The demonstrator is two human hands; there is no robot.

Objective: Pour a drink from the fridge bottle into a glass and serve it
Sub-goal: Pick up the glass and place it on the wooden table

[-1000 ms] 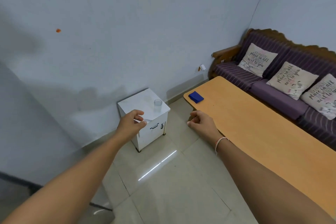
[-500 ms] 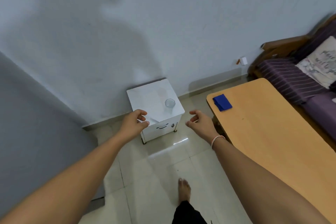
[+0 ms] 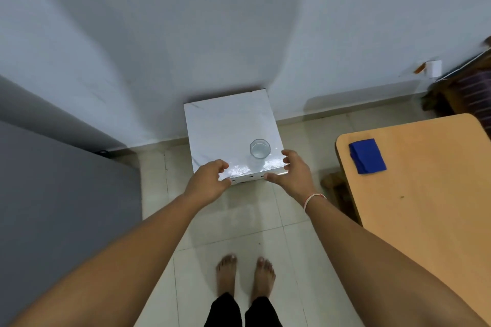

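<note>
**Kid:** Glass point(image 3: 259, 154) first! Where is it?

**Grown-up:** It stands upright on the little white cabinet point(image 3: 228, 125), near the front right corner, between the two hands.

**Kid:** Is anyone holding it?

**Grown-up:** No. The left hand point(image 3: 208, 183) is loosely curled with nothing in it. The right hand point(image 3: 291, 171) has its fingers spread, just beside the glass.

**Kid:** Will it be hard to pick up?

**Grown-up:** I think it is light, hard and smooth, so it could slip, and it would break if dropped. Best to wrap fingers around its middle.

**Kid:** What is everything made of?

**Grown-up:** Clear see-through glass, a shiny cabinet top, glossy floor tiles point(image 3: 239, 225), a smooth wooden table point(image 3: 425, 194) with a blue cloth point(image 3: 368, 156).
</note>
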